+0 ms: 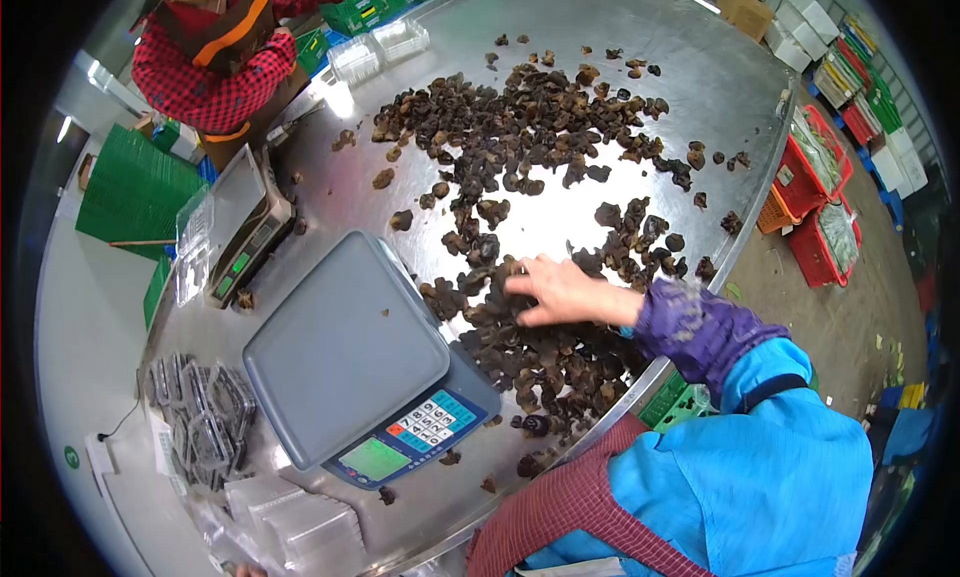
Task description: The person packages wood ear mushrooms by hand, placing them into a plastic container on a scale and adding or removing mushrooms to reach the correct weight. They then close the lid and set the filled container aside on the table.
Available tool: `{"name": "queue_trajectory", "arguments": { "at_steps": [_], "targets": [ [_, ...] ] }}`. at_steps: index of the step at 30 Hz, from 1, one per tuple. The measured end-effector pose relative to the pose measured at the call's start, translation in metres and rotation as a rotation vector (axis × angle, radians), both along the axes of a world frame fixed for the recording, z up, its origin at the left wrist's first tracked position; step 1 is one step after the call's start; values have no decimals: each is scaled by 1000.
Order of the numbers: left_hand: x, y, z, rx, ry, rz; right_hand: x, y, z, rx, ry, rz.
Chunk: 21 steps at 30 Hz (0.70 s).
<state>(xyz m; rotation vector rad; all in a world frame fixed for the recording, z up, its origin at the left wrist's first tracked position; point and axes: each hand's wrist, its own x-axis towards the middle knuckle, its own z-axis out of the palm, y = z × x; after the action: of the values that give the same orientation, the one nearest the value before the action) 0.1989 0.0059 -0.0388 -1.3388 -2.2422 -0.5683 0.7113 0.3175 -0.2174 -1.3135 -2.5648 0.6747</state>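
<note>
My right hand [560, 292], in a purple sleeve cuff, is over the pile of dark brown, wrinkled fungus-like pieces [540, 352] on the metal table. Its thumb and fingers are apart and slightly blurred, with the fingertips touching the pieces. Just left of it stands a blue-grey digital scale with a bare flat pan [345, 347] and a lit green display. Only a sliver of skin, seemingly my left hand [248, 571], shows at the bottom edge near clear plastic boxes [300, 527]; its fingers are hidden.
More pieces spread across the steel table [690, 87]. A second scale [245, 227] and filled clear packs [205, 417] lie left. A person in a checked shirt [165, 82] stands across the table, upper left. Red crates [815, 167] sit on the floor at right.
</note>
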Motion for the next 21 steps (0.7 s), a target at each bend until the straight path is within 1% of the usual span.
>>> {"name": "queue_trajectory", "arguments": {
  "at_steps": [2, 3, 4, 5, 6, 7, 8, 9, 11, 12, 13, 14, 15, 16, 17, 18, 19, 21],
  "targets": [
    [50, 42, 3, -125, -226, -26, -6, -40, 18, 38, -75, 49],
    [54, 62, -8, -157, -195, -172, -7, -56, 23, 61, -119, 78],
    [59, 82, -24, -185, -164, -319, -4, -69, 16, 123, -88, 146],
    [79, 106, -32, -186, -237, -402, 1, -79, 9, 185, -58, 214],
    [98, 129, -39, -187, -310, -485, 6, -84, 7, 183, -71, 241],
    [104, 145, -46, -301, -333, -545, 12, -84, 9, 181, -73, 245],
    [109, 157, -49, -418, -355, -603, 18, -81, 16, 151, -12, 179],
    [122, 166, -45, -423, -360, -597, 25, -77, 24, 118, 50, 113],
    [159, 177, -35, -405, -169, -604, 50, -63, 43, 93, 121, 57],
    [173, 180, -38, -411, -172, -600, 66, -53, 48, 54, 135, 9],
    [187, 182, -42, -360, -182, -697, 86, -45, 50, 74, 170, -49],
    [203, 182, -47, -309, -193, -792, 107, -38, 48, 48, 20, -174],
    [226, 181, -52, -466, -415, -850, 133, -31, 35, 69, -50, -259],
    [250, 183, -64, -572, -479, -1019, 150, -20, 41, -107, -111, -334],
    [276, 186, -76, -651, -594, -1043, 172, -17, 25, -79, -190, -416],
    [299, 190, -88, -730, -711, -1065, 180, -12, 20, -191, -291, -474],
    [314, 195, -102, -813, -719, -1021, 184, -8, 17, -303, -393, -530],
    [332, 204, -131, -779, -756, -987, 174, -10, 7, -352, -293, -440]
  ]
}}
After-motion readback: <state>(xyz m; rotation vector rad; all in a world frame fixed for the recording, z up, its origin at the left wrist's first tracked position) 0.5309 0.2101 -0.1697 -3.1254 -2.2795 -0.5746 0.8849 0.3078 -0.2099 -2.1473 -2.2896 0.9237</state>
